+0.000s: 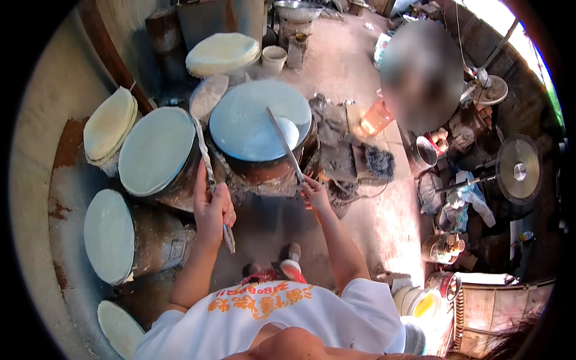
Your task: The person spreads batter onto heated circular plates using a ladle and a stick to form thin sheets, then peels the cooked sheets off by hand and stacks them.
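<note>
My left hand (214, 210) is closed round a long, batter-crusted stick (206, 150), which slants upward beside the griddle. A pale, oval, floury-looking piece (209, 96) lies at its upper end; whether the two are joined I cannot tell. My right hand (315, 195) grips a long, thin spatula (285, 144), its narrow blade reaching across the near part of a round griddle (252, 114). The griddle's top looks pale blue, with a whiter patch (288, 132) beside the blade. Whether the blade touches the surface is unclear.
Other round griddles with pale sheets (157, 151) (109, 237) (120, 327) line the left. Stacked flatbreads (223, 53) (111, 125) stand behind and left. A small pot (274, 58) sits at the back. A red bucket (377, 117), a fan (519, 169) and clutter fill the right.
</note>
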`<state>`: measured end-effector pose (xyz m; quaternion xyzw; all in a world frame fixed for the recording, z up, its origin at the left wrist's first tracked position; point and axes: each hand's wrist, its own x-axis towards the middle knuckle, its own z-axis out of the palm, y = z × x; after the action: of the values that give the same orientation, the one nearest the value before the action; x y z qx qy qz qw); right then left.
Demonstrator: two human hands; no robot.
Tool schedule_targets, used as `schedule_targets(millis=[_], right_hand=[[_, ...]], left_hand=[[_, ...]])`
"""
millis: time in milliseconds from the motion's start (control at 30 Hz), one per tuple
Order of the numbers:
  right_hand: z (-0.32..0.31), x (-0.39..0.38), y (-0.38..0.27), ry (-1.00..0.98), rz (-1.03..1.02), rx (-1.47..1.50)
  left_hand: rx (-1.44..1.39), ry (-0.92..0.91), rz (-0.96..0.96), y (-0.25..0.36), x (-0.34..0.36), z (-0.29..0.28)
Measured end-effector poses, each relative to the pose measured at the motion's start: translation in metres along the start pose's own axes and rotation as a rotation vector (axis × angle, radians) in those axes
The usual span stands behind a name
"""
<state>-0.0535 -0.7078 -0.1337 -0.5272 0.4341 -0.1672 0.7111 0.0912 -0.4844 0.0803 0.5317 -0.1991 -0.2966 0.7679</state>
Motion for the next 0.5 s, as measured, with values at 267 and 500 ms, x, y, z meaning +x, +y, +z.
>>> schedule_targets(millis=[267,500], right_hand=[[-0.05,0.042,-0.028,-0.124,-0.295,-0.516],[-0.084,0.058,-0.057,-0.125,-0.513,-0.632]], left_hand=[[0.056,0.05,0.004,-0.032,0.046,0.073],[0.029,0.07,-0.103,-0.051,0.076,0.124]])
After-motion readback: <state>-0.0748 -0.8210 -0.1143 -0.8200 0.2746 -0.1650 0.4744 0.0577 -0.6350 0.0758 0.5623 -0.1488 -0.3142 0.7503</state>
